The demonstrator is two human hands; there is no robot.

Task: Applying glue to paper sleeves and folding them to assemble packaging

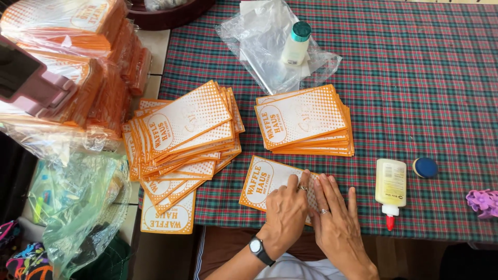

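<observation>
Both my hands press flat on one orange-and-white paper bag (264,182) lying on the plaid tablecloth (415,93) near the table's front edge. My left hand (287,213), with a ring and a black wristwatch, covers the bag's middle. My right hand (336,220), also ringed, lies over the bag's right end, fingers spread a little. A neat stack of the same bags (303,122) sits just beyond my hands. A looser, fanned pile of bags (184,135) spreads to the left, over the table's left edge.
A glue bottle with a red tip (390,187) lies right of my hands, beside a round blue cap (425,167). A teal-capped bottle (296,43) rests on clear plastic wrap at the back. Bagged orange bundles (78,57) and green plastic bags (78,207) fill the left. A purple clip (483,201) sits at far right.
</observation>
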